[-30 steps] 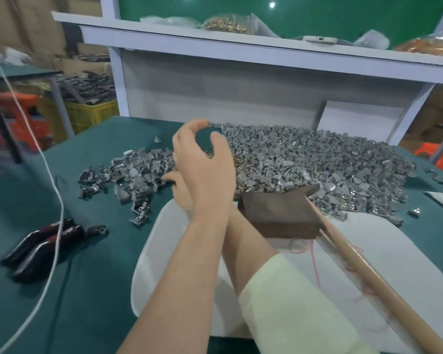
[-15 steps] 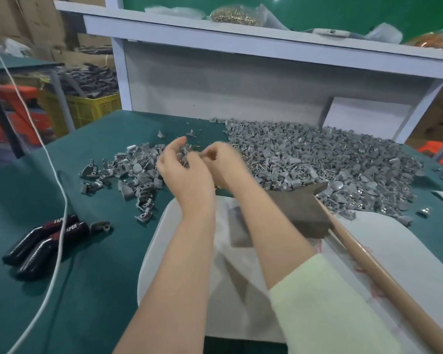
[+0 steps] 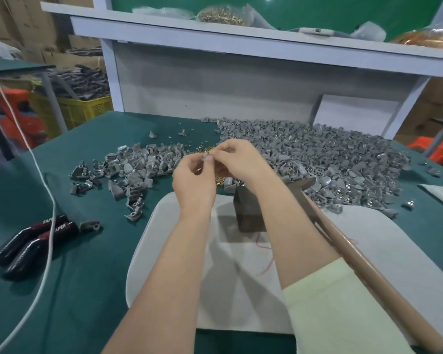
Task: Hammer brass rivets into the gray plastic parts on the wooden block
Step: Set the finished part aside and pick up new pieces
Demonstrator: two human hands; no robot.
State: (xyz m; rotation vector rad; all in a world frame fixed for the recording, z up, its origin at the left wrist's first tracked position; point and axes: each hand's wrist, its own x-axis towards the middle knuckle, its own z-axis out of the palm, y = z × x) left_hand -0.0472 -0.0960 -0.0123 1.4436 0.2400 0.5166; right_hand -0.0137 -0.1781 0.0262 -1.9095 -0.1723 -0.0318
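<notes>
Just behind the wooden block [image 3: 248,213], the fingertips [image 3: 219,153] of both hands meet, curled in and pinching one small gray part [image 3: 205,157] between them. Whether a rivet sits in it is too small to tell. The left hand [image 3: 193,185] and right hand [image 3: 241,159] hover over loose brass rivets [image 3: 219,178] just left of the block. The hammer [image 3: 356,254] rests its head on the block. Gray parts [image 3: 330,154] are heaped behind it, and a white mat [image 3: 164,251] lies under it.
</notes>
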